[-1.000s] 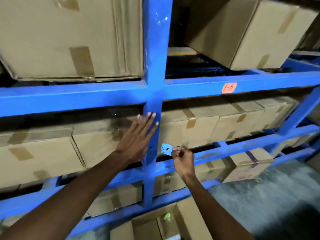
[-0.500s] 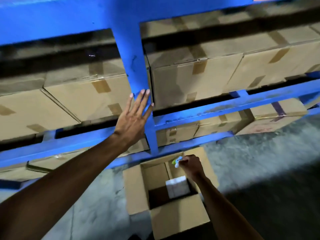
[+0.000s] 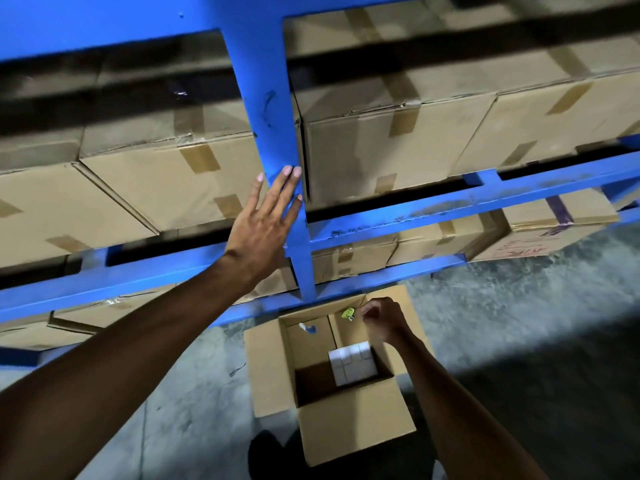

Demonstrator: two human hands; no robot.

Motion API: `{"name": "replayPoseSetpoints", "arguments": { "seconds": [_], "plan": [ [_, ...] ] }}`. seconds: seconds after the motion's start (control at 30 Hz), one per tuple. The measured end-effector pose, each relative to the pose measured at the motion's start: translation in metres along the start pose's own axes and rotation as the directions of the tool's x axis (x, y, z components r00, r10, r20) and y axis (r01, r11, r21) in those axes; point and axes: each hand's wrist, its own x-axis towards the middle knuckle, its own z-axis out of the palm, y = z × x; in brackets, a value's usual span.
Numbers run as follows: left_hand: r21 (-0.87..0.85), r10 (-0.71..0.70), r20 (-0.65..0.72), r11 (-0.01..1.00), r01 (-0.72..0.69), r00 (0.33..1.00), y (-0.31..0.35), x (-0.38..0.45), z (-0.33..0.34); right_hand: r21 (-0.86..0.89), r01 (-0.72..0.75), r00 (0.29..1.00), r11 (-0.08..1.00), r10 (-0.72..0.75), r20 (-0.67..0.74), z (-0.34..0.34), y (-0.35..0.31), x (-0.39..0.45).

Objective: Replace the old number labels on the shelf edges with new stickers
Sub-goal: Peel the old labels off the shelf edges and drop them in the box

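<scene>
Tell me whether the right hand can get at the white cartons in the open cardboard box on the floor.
Probably yes: the right hand is over the open cardboard box, flaps open, nothing covering the white cartons.

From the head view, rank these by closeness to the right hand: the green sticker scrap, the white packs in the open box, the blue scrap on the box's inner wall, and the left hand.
Measured from the right hand:
1. Green sticker scrap, just left of its fingertips, over the open box.
2. White packs and blue scrap: too close to call; packs below it, scrap to the left.
3. Left hand, up on the blue upright.
</scene>
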Motion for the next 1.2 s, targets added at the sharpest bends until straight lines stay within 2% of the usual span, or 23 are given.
{"name": "replayPoseSetpoints", "arguments": {
  "seconds": [0.3,0.33,0.47,0.57,0.63,0.77,0.83,0.97,1.03,1.17,1.2],
  "plan": [
    [0.010,0.067,0.000,0.998,-0.067,0.998,-0.004,-0.004,-0.007,0.048,0.014,0.992,0.999,-0.008,-0.125,-0.017,-0.018,-0.026],
    [-0.021,0.073,-0.024,0.997,-0.074,0.997,-0.006,-0.005,-0.011,0.036,0.025,0.987,0.999,-0.019,-0.158,-0.024,-0.026,-0.033],
    [-0.317,0.129,-0.104,0.936,-0.156,0.986,-0.016,-0.002,-0.035,-0.007,0.110,0.964,0.994,-0.108,-0.244,-0.065,-0.071,-0.048],
    [-0.427,0.154,-0.181,0.877,-0.219,0.971,-0.029,0.011,-0.069,-0.101,0.143,0.926,0.985,-0.169,-0.338,-0.108,-0.117,-0.061],
    [-0.438,0.129,-0.291,0.863,-0.252,0.948,-0.047,0.027,-0.103,-0.182,0.199,0.859,0.963,-0.261,-0.442,-0.147,-0.154,-0.075],
    [-0.380,0.048,-0.544,0.876,-0.297,0.838,-0.095,0.055,-0.185,-0.277,0.310,0.655,0.909,-0.416,-0.631,-0.234,-0.227,-0.121],
    [-0.338,0.013,-0.607,0.901,-0.273,0.795,-0.118,0.067,-0.221,-0.339,0.330,0.550,0.881,-0.471,-0.689,-0.273,-0.256,-0.140],
    [-0.295,-0.073,-0.744,0.928,-0.228,0.664,-0.167,0.089,-0.294,-0.420,0.302,0.373,0.856,-0.511,-0.774,-0.350,-0.304,-0.175],
    [-0.259,-0.097,-0.799,0.946,-0.194,0.593,-0.193,0.101,-0.330,-0.493,0.294,0.262,0.819,-0.564,-0.783,-0.389,-0.326,-0.189],
    [-0.246,-0.195,-0.862,0.968,-0.049,0.468,-0.237,0.125,-0.400,-0.544,0.322,0.064,0.775,-0.591,-0.804,-0.463,-0.364,-0.215],
    [-0.246,-0.214,-0.863,0.969,-0.009,0.458,-0.248,0.131,-0.415,-0.559,0.337,0.026,0.758,-0.601,-0.799,-0.480,-0.374,-0.221]
  ]
}}
